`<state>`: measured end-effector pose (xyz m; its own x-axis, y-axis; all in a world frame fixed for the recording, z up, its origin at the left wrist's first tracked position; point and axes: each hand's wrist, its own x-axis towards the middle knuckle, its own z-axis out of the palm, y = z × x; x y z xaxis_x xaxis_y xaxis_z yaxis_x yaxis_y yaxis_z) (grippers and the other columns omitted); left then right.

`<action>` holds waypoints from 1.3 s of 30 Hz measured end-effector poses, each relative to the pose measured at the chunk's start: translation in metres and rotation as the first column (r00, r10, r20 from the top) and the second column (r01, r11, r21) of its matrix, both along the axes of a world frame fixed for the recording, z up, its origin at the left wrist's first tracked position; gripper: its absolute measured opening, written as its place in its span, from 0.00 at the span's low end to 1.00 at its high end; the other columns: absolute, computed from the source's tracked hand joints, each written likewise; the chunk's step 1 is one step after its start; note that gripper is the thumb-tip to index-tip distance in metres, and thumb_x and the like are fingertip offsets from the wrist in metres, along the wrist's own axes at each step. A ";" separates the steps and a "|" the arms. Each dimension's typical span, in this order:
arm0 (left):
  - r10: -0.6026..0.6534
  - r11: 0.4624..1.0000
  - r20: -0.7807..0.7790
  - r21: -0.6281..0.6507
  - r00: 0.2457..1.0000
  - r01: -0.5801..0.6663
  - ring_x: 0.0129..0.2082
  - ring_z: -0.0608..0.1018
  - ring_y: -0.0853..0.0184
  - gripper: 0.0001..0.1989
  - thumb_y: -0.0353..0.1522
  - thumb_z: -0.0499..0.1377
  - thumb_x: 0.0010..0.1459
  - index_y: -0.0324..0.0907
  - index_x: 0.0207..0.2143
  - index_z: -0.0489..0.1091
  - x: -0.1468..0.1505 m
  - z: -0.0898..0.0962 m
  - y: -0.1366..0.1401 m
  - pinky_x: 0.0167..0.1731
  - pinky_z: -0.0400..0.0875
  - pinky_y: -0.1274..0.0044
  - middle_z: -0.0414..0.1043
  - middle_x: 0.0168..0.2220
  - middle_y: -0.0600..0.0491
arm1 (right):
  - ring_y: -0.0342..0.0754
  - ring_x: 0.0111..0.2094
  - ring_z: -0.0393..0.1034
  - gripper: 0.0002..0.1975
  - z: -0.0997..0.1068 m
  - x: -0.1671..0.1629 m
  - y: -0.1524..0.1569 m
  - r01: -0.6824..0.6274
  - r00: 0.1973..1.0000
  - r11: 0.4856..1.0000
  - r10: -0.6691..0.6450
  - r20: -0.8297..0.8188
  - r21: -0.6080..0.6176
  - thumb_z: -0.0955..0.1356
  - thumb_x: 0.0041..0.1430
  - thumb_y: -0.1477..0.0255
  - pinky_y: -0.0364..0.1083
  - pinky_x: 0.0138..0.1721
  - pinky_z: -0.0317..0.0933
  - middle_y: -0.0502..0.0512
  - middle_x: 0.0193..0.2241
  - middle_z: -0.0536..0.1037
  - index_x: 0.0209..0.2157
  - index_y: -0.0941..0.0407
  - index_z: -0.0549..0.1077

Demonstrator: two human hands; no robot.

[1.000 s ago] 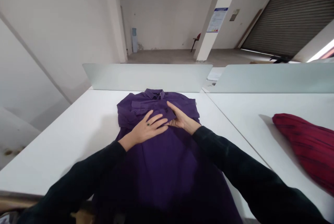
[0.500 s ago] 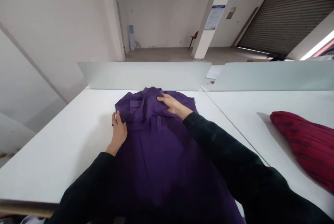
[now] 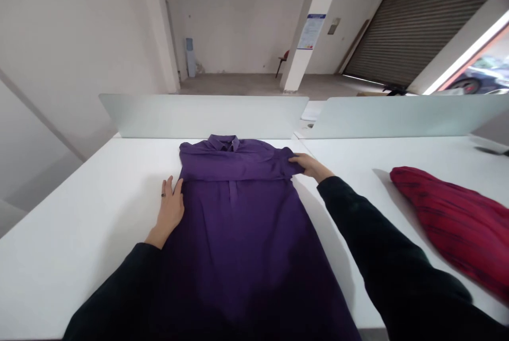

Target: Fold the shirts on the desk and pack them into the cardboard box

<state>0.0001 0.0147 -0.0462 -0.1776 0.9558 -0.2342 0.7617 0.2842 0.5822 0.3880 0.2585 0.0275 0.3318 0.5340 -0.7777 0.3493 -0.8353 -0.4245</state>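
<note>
A long purple shirt (image 3: 238, 235) lies face up on the white table (image 3: 91, 187), its collar (image 3: 223, 142) toward the far edge. One sleeve (image 3: 234, 166) runs straight across the chest as a flat band, covering the upper front. My right hand (image 3: 308, 165) pinches the end of that sleeve at the right side of the shirt. At the shirt's left edge rests my left hand (image 3: 170, 206), fingers stretched out and touching the cloth just below the shoulder.
A red cloth bundle with dark stripes (image 3: 453, 213) lies to the right on the adjoining table. Low frosted panels (image 3: 207, 115) stand along the far edge. Beyond them are a pillar (image 3: 306, 49), a water dispenser (image 3: 190, 57) and a roller shutter (image 3: 401, 28).
My right hand has moved right from the chest, drawing the sleeve out flat across the shirt. The collar now shows. My left hand stays by the left edge.
</note>
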 end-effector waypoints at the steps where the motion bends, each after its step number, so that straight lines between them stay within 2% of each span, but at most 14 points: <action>1: -0.010 1.000 -0.012 0.002 1.000 0.010 0.70 0.49 0.43 0.24 0.28 0.43 0.64 0.36 0.61 0.59 0.000 -0.001 0.000 0.62 0.56 0.48 0.50 0.65 0.33 | 0.43 0.18 0.67 0.09 -0.005 0.004 -0.006 -0.007 1.000 1.000 0.007 -0.001 -0.002 0.66 0.50 0.87 0.41 0.21 0.64 0.51 0.16 0.72 0.27 0.59 0.70; 4: -0.046 0.999 -0.050 0.010 0.998 0.046 0.69 0.51 0.43 0.23 0.28 0.43 0.64 0.34 0.60 0.61 0.000 -0.003 0.002 0.62 0.56 0.47 0.53 0.64 0.31 | 0.42 0.18 0.67 0.09 -0.013 0.010 -0.007 -0.022 1.000 0.999 0.023 -0.011 0.032 0.68 0.47 0.87 0.40 0.22 0.64 0.50 0.16 0.73 0.29 0.60 0.72; 8: -0.098 0.994 -0.090 0.036 0.991 0.102 0.68 0.54 0.43 0.24 0.29 0.42 0.65 0.31 0.60 0.61 -0.001 -0.005 0.002 0.62 0.57 0.48 0.54 0.62 0.28 | 0.40 0.19 0.66 0.06 -0.016 0.019 0.008 -0.030 0.999 0.995 0.031 -0.009 0.093 0.67 0.52 0.84 0.39 0.24 0.63 0.48 0.18 0.73 0.31 0.60 0.73; 13: -0.163 0.983 -0.142 0.057 0.976 0.172 0.65 0.59 0.46 0.23 0.29 0.43 0.64 0.32 0.59 0.62 -0.005 -0.006 0.013 0.62 0.59 0.51 0.60 0.60 0.31 | 0.40 0.18 0.64 0.06 -0.022 0.032 0.007 -0.036 0.996 0.996 0.030 0.081 0.076 0.67 0.52 0.84 0.38 0.21 0.57 0.48 0.15 0.71 0.25 0.60 0.72; 16: -0.220 0.975 -0.197 -0.008 0.955 0.223 0.61 0.64 0.46 0.22 0.31 0.47 0.63 0.34 0.57 0.66 -0.006 -0.002 0.036 0.57 0.66 0.55 0.66 0.57 0.35 | 0.41 0.17 0.63 0.08 -0.026 0.031 0.005 -0.042 0.995 0.997 0.036 0.091 0.069 0.67 0.52 0.84 0.39 0.21 0.56 0.48 0.14 0.69 0.23 0.59 0.71; 20: -0.322 0.944 -0.256 -0.165 0.912 0.287 0.50 0.73 0.51 0.19 0.29 0.49 0.61 0.39 0.51 0.71 -0.004 0.003 0.069 0.48 0.72 0.60 0.71 0.50 0.40 | 0.41 0.20 0.65 0.06 -0.026 0.021 0.011 -0.066 0.997 0.992 0.062 0.041 0.112 0.66 0.54 0.82 0.40 0.26 0.63 0.48 0.17 0.70 0.26 0.58 0.69; 24: -0.285 0.947 -0.282 -0.229 0.916 0.224 0.41 0.76 0.57 0.17 0.27 0.46 0.63 0.42 0.45 0.72 -0.004 0.004 0.073 0.40 0.73 0.68 0.73 0.44 0.44 | 0.41 0.21 0.67 0.06 -0.025 0.019 0.015 -0.142 0.989 0.982 0.136 0.058 0.122 0.66 0.55 0.80 0.41 0.30 0.66 0.48 0.19 0.71 0.26 0.57 0.67; 27: -0.208 0.966 -0.292 -0.211 0.933 0.150 0.41 0.75 0.57 0.14 0.28 0.47 0.63 0.42 0.43 0.71 -0.007 0.001 0.064 0.39 0.73 0.69 0.72 0.42 0.45 | 0.42 0.19 0.65 0.06 -0.026 0.026 0.011 -0.239 0.957 0.969 0.226 0.182 0.058 0.68 0.50 0.80 0.44 0.28 0.66 0.48 0.16 0.68 0.24 0.57 0.67; 29: -0.186 0.970 -0.275 -0.203 0.943 0.132 0.41 0.75 0.57 0.13 0.27 0.47 0.63 0.42 0.42 0.71 -0.009 -0.002 0.059 0.41 0.73 0.68 0.72 0.41 0.45 | 0.45 0.21 0.67 0.07 -0.027 0.028 0.010 -0.314 0.908 0.949 0.294 0.297 0.021 0.69 0.46 0.82 0.46 0.30 0.67 0.49 0.16 0.69 0.23 0.58 0.68; 31: -0.176 0.972 -0.253 -0.195 0.951 0.128 0.41 0.75 0.56 0.13 0.27 0.47 0.63 0.42 0.42 0.71 -0.009 -0.005 0.056 0.43 0.72 0.67 0.72 0.41 0.45 | 0.50 0.28 0.72 0.07 -0.028 0.021 0.012 -0.405 0.839 0.914 0.360 0.408 0.028 0.69 0.45 0.83 0.49 0.37 0.68 0.55 0.22 0.74 0.26 0.58 0.71; 33: -0.161 0.976 -0.234 -0.181 0.959 0.120 0.42 0.75 0.56 0.14 0.27 0.47 0.63 0.41 0.42 0.71 -0.009 -0.008 0.056 0.43 0.73 0.66 0.71 0.42 0.44 | 0.53 0.39 0.74 0.09 -0.031 0.001 0.017 -0.520 0.765 0.852 0.431 0.479 0.064 0.68 0.47 0.82 0.52 0.47 0.65 0.60 0.33 0.79 0.32 0.58 0.74; 36: -0.121 0.984 -0.192 -0.155 0.974 0.091 0.42 0.75 0.56 0.13 0.28 0.49 0.63 0.41 0.44 0.71 -0.011 -0.015 0.055 0.42 0.74 0.67 0.68 0.47 0.43 | 0.54 0.48 0.71 0.11 -0.045 -0.052 0.023 -0.693 0.668 0.712 0.576 0.471 0.111 0.67 0.52 0.79 0.51 0.56 0.59 0.61 0.44 0.79 0.38 0.57 0.76; 38: -0.099 0.987 -0.154 -0.141 0.983 0.077 0.42 0.75 0.57 0.12 0.28 0.50 0.63 0.41 0.44 0.71 -0.012 -0.021 0.054 0.42 0.74 0.67 0.68 0.48 0.43 | 0.53 0.49 0.71 0.10 -0.059 -0.100 0.021 -0.782 0.605 0.606 0.684 0.408 0.144 0.69 0.55 0.77 0.49 0.56 0.59 0.59 0.45 0.79 0.39 0.56 0.78; 39: -0.093 0.988 -0.134 -0.134 0.987 0.074 0.42 0.75 0.57 0.12 0.28 0.50 0.63 0.41 0.44 0.72 -0.013 -0.024 0.054 0.43 0.74 0.66 0.68 0.47 0.43 | 0.52 0.48 0.71 0.09 -0.068 -0.126 0.018 -0.826 0.558 0.538 0.742 0.372 0.168 0.69 0.56 0.76 0.48 0.55 0.59 0.58 0.44 0.79 0.39 0.55 0.78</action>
